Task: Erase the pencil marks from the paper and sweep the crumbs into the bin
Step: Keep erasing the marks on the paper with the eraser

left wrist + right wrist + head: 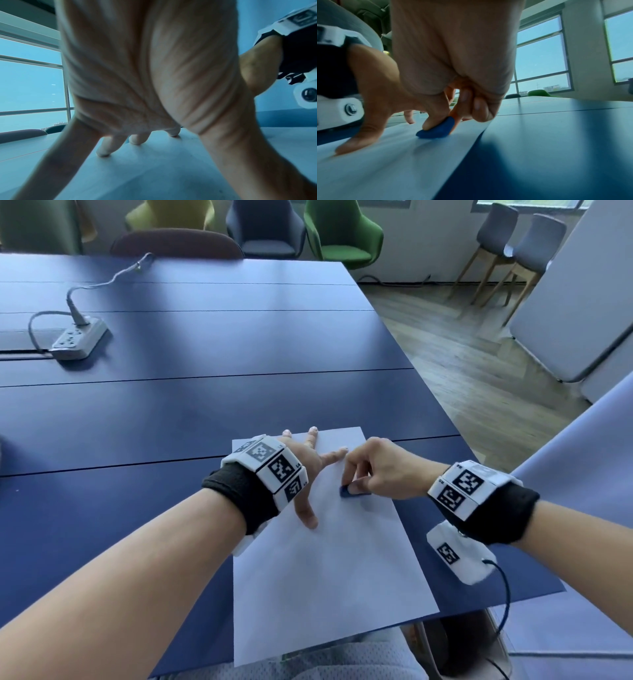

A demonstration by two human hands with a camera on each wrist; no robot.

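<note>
A white sheet of paper (325, 570) lies on the blue table (171, 412) near its front right corner. My left hand (308, 463) is spread flat on the paper's upper left part, fingers straight, pressing it down. My right hand (373, 470) pinches a small blue eraser (352, 491) between thumb and fingers, its lower edge touching the paper. In the right wrist view the eraser (436, 129) sits under the thumb on the sheet (385, 169). The left wrist view shows fingertips (102, 150) planted on the paper (145, 169). No pencil marks or crumbs are discernible, and no bin is in view.
A white power strip (80, 338) with its cable lies at the table's far left. Chairs (342, 231) stand beyond the far edge. The table's right edge runs close beside the paper, with wooden floor (462, 364) beyond it. A grey chair (582, 508) is at my right.
</note>
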